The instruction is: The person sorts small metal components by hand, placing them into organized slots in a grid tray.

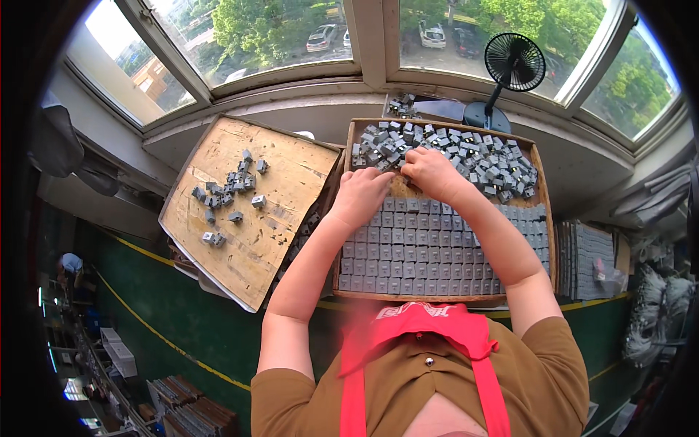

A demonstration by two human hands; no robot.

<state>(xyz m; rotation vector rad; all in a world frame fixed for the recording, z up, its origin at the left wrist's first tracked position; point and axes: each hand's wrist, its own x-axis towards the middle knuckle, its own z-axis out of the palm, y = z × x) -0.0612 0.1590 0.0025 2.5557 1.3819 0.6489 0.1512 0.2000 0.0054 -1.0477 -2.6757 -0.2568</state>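
Both hands work at the border between a loose heap and neat rows in a wooden tray [548, 211]. My left hand [362, 192] is closed, its fingers bent toward the right hand; whatever they hold is too small to make out. Close beside it, my right hand [431, 173] is closed with fingertips pinched together, and what lies between them is hidden. Small grey block-shaped parts [484, 162] lie jumbled at the tray's far side. Nearer me, matching grey parts [408, 251] stand in tight rows. My right forearm covers some of the rows.
A worn wooden board [287, 218] at the left carries several scattered grey parts [237, 180]. Behind the tray, a black fan [514, 64] stands on the window ledge. Stacked grey panels [586, 258] are right of the tray. Windows run along the far side.
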